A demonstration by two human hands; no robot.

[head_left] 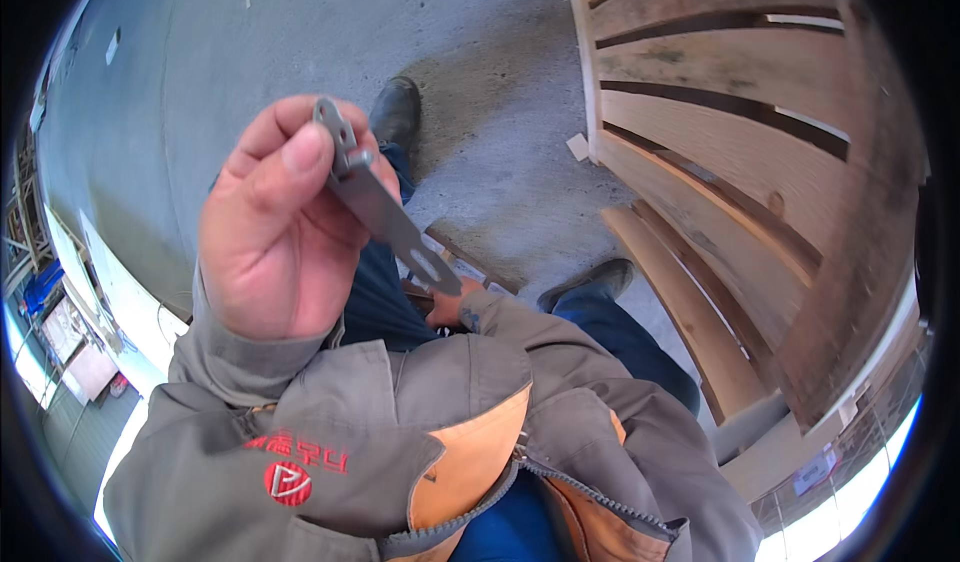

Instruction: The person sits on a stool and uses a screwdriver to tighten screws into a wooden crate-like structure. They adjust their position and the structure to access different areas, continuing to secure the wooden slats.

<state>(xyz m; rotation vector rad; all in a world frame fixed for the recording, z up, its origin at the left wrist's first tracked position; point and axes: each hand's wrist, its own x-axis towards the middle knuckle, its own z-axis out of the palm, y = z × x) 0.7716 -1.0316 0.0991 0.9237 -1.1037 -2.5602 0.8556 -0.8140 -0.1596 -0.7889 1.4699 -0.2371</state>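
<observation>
My left hand (285, 217) is raised in front of my chest, closed with thumb and fingers pinching a grey metal hasp (375, 207). The hasp's short plate, with holes, sits between thumb and fingertips. Its long slotted leaf slants down to the right past a hinge knuckle. Lower down, my right hand (450, 308) reaches between my legs, beside a brown wooden piece (470, 260) near the floor. The hasp's end and my sleeve cover part of this hand, so its fingers and anything in them cannot be made out.
A slatted wooden crate or pallet (720, 62) stands upright on the right, close to my right leg. My boots (397, 112) are on the grey concrete floor (270, 32). A small pale scrap (578, 147) lies by the crate's corner. Cluttered shelving (30, 212) shows at far left.
</observation>
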